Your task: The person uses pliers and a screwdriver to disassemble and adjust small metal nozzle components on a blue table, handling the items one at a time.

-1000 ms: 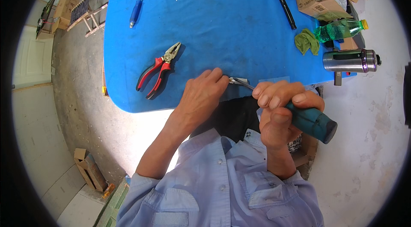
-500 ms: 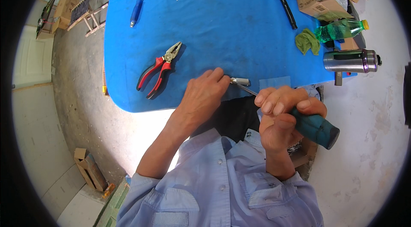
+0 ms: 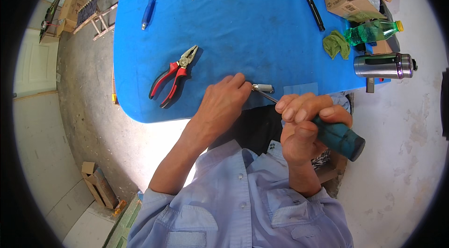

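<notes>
At the table's near edge, my left hand [image 3: 223, 100] is closed on a small silver metal cylinder [image 3: 264, 88], whose end sticks out to the right of my fingers. My right hand [image 3: 306, 124] grips a screwdriver [image 3: 340, 138] by its thick dark green handle. Its thin metal shaft slants up and left to the cylinder near my left fingertips; the tip's exact contact is hidden. Left of my left hand lies a pair of pliers [image 3: 177, 72] with red and black handles, jaws toward the far right.
A blue cloth [image 3: 224, 28] covers the table. A blue-handled screwdriver [image 3: 149, 12] lies far left. Along the right are a black pen-like tool [image 3: 313, 12], a green rag [image 3: 336, 44], a green bottle [image 3: 374, 33], a steel flask [image 3: 383, 66] and a cardboard box [image 3: 343, 2].
My right hand and the green screwdriver handle have shifted slightly left. The left hand and the metal cylinder have barely moved.
</notes>
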Demonstrator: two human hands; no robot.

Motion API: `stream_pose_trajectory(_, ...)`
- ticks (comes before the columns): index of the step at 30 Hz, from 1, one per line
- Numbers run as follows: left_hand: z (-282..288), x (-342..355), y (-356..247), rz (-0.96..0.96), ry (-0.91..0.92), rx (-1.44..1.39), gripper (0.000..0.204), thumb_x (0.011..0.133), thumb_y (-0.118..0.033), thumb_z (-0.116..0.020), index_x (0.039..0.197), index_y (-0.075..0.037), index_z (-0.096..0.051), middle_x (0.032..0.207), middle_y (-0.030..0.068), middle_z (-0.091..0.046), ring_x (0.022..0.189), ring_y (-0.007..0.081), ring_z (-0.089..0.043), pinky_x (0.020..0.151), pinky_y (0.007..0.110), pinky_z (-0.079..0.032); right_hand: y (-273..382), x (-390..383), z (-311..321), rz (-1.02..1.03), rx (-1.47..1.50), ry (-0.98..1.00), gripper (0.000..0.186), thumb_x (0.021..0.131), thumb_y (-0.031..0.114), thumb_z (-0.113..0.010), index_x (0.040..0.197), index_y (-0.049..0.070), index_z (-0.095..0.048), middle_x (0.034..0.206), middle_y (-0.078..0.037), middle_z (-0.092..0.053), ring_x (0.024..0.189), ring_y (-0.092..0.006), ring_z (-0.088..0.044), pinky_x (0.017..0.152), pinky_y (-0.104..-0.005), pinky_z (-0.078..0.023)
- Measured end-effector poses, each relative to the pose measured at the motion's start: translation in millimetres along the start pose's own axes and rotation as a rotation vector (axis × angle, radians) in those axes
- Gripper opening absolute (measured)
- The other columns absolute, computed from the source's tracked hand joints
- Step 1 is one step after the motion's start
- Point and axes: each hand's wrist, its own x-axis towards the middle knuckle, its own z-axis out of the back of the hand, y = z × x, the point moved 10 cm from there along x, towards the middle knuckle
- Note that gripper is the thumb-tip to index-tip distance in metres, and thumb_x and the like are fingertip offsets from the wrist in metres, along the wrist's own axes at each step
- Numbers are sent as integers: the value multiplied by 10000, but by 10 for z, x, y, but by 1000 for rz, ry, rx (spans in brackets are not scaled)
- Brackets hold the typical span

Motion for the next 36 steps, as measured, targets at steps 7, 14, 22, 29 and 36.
stream_pose_trajectory(7,-17,18,-23,-12,38,-5,200,777,35,-655,964,-35,-664,928,93,-594,922,301,-644,710,442,-532,0,-26,-69,18,-87,83,385,971,101,-743,1235,112,-464,952,-123,-610,758,-228,-651,723,-457,-605)
stream_pose_trajectory(14,-24,15,-46,-50,37,-19,254,738,60,-664,975,-32,-662,934,92,-588,902,303,-629,719,434,-535,15,-41,-129,4,-240,154,439,924,26,-773,1231,109,-470,959,-122,-635,761,-207,-652,663,-362,-571)
stream_pose_trajectory(22,-4,25,-47,-94,14,-43,254,728,55,-680,968,-26,-665,920,100,-583,893,310,-628,738,439,-534,-75,51,-148,-9,-362,219,435,894,-30,-782,1139,91,-444,902,-104,-650,744,-185,-651,657,-298,-532)
stream_pose_trajectory(29,7,35,-64,-109,-9,-45,190,734,57,-678,903,-20,-638,882,112,-565,866,326,-625,726,446,-524,-205,199,-56,28,-259,101,343,937,-49,-709,1091,64,-425,837,-96,-634,689,-143,-606,625,-281,-512)
stream_pose_trajectory(36,-1,15,-62,-83,-32,-33,148,755,60,-669,871,-24,-632,875,112,-564,860,328,-629,724,454,-523,-248,210,-84,-43,-224,97,346,919,-55,-734,1069,66,-448,834,-100,-639,679,-134,-607,615,-281,-509)
